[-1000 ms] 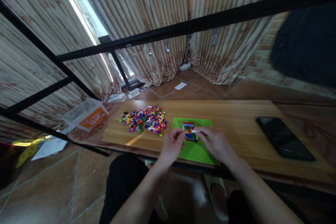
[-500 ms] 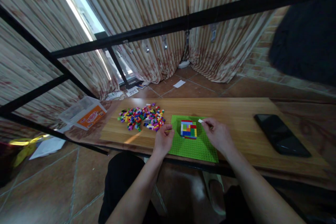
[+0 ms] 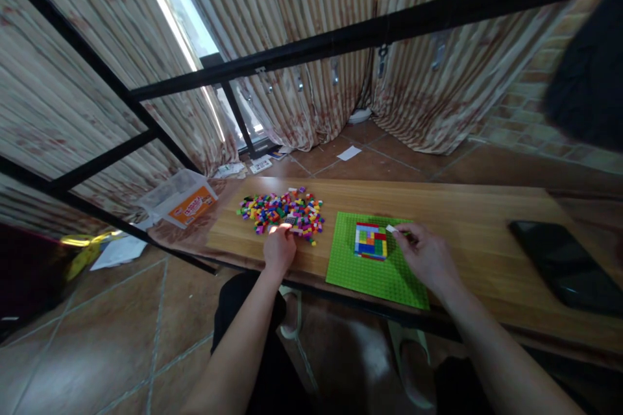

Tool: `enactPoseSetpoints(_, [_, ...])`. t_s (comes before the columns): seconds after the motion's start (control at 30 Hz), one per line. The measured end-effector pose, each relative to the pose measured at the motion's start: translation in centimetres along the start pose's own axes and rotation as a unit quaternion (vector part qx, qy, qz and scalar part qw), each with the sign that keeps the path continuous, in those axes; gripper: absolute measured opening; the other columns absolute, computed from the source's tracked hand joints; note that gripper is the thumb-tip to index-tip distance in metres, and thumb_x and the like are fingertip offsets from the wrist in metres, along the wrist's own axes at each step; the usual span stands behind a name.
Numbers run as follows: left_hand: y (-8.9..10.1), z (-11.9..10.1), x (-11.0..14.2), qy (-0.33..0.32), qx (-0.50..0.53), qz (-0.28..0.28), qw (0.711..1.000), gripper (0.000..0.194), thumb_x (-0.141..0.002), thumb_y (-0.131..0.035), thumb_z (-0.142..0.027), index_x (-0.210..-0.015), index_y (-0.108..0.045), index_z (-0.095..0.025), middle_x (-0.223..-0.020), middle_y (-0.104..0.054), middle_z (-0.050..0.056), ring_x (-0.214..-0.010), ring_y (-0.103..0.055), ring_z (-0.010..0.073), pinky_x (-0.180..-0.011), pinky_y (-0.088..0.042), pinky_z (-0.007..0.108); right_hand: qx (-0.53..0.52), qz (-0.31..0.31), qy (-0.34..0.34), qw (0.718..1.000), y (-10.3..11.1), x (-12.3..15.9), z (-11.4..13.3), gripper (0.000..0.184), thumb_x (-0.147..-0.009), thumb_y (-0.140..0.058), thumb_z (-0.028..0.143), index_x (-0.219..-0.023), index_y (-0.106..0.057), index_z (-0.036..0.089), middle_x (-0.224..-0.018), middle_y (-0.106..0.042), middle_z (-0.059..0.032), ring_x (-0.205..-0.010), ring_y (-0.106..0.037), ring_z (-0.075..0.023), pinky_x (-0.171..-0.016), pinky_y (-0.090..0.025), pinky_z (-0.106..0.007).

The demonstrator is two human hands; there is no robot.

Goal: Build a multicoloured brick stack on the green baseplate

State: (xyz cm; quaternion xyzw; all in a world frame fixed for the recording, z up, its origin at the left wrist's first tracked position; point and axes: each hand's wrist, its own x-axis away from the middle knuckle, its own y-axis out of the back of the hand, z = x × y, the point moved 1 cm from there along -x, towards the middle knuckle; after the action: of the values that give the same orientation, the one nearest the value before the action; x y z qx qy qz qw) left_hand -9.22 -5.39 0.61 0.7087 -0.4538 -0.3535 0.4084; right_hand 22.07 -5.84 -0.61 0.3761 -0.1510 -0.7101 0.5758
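Note:
My right hand (image 3: 428,258) pinches a small white building brick (image 3: 390,229) just right of a square of coloured bricks (image 3: 370,241). That square has red, white, blue, yellow, orange and green parts. It sits on a green studded baseplate (image 3: 343,269). Over the near edge of a loose pile of bricks (image 3: 265,207) is my left hand (image 3: 281,251). Its fingers are drawn together at the tips, and whatever lies between them is too small to make out.
A black phone (image 3: 567,266) lies on the wooden table (image 3: 467,207) at the right. Left of the table stands a clear plastic box (image 3: 170,191) with an orange label (image 3: 192,206). A black metal rail (image 3: 311,52) runs across behind, before striped curtains (image 3: 292,0).
My left hand has moved left from the baseplate's edge to the brick pile. My right hand still holds the white brick beside the coloured square. The whole view has shifted leftward.

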Motion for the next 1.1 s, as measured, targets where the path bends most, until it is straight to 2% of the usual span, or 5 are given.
enactPoseSetpoints(0.13, [-0.3, 0.3, -0.5, -0.042, 0.003, 0.002, 0.999, 0.022, -0.084, -0.055, -0.019, -0.1, -0.07, -0.018, -0.103, -0.066, 0.014, -0.091, -0.065, 0.0263, -0.081, -0.05, 0.036, -0.003, 0.0, -0.005, 1.0, -0.1, 0.0, -0.1, 0.035, -0.089, -0.046, 0.046, -0.088, -0.069, 0.02, -0.079, -0.07, -0.0085, -0.056, -0.058, -0.0187, -0.059, -0.045, -0.034])
enactPoseSetpoints(0.3, [-0.5, 1.7, -0.7, -0.077, 0.063, -0.014, 0.995, 0.005, -0.079, -0.061, -0.019, -0.081, -0.066, -0.019, -0.088, -0.066, 0.009, -0.078, -0.063, 0.0221, -0.074, -0.049, 0.032, -0.007, 0.006, 0.004, 1.0, -0.2, 0.0, 0.2, 0.034, -0.089, -0.046, 0.045, -0.088, -0.069, 0.02, -0.081, -0.07, -0.0083, -0.058, -0.059, -0.0195, -0.059, -0.046, -0.034])
enactPoseSetpoints(0.5, [-0.6, 2.2, 0.4, -0.065, 0.188, 0.031, 0.979, 0.006, -0.084, -0.057, -0.023, -0.084, -0.06, -0.019, -0.075, -0.067, 0.005, -0.071, -0.065, 0.0199, -0.067, -0.049, 0.03, -0.037, 0.003, 0.008, 0.999, -0.2, 0.2, 0.7, 0.032, -0.09, -0.048, 0.044, -0.089, -0.069, 0.021, -0.09, -0.071, -0.0086, -0.072, -0.064, -0.0225, -0.068, -0.049, -0.036])
enactPoseSetpoints(0.9, [-1.5, 0.3, 2.1, -0.02, 0.377, 0.05, 0.925, 0.013, -0.073, -0.065, -0.025, -0.083, -0.061, -0.017, -0.08, -0.067, 0.004, -0.075, -0.066, 0.0168, -0.07, -0.051, 0.027, -0.073, 0.004, -0.016, 0.997, -0.7, 0.4, 1.0, 0.029, -0.09, -0.051, 0.043, -0.091, -0.07, 0.021, -0.09, -0.073, -0.0067, -0.076, -0.066, -0.0214, -0.073, -0.051, -0.036])
enactPoseSetpoints(1.1, [-2.6, -1.3, 3.1, -0.017, 0.402, 0.061, 0.914, 0.013, -0.071, -0.065, -0.022, -0.082, -0.061, -0.017, -0.077, -0.066, 0.002, -0.071, -0.064, 0.0159, -0.067, -0.05, 0.026, -0.038, -0.03, -0.051, 0.998, -0.6, 0.1, 1.2, 0.031, -0.088, -0.051, 0.045, -0.088, -0.071, 0.022, -0.086, -0.074, -0.0071, -0.072, -0.066, -0.0217, -0.069, -0.051, -0.036])
